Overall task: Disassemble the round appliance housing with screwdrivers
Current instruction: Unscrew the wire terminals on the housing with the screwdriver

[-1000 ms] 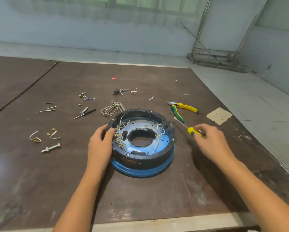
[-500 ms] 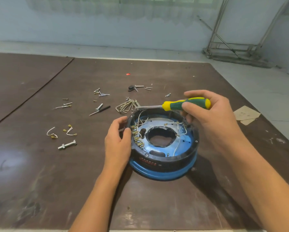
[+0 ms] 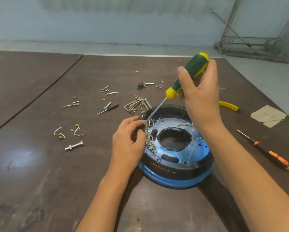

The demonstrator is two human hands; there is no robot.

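The round housing (image 3: 172, 168), black rim over a blue base with a centre hole and loose white wires, lies on the brown table (image 3: 56, 181). My left hand (image 3: 127, 144) grips its left rim beside the brass wire terminals. My right hand (image 3: 199, 96) grips the green and yellow screwdriver (image 3: 187, 76), held tilted, its metal tip down at the housing's upper-left rim close to my left fingers.
Left of the housing lie a hex key bundle (image 3: 137, 104), scattered screws (image 3: 109, 91), a bolt (image 3: 74, 146), wire pieces with brass lugs (image 3: 59, 133) and a thin black tool (image 3: 108, 109). An orange and black screwdriver (image 3: 267, 153), a yellow plier handle (image 3: 229, 106) and cardboard (image 3: 268, 115) lie right.
My right hand picked the screwdriver off the table at the right, carried it over the housing, then tilted it from level to steep with the tip down at the rim. The view moved closer.
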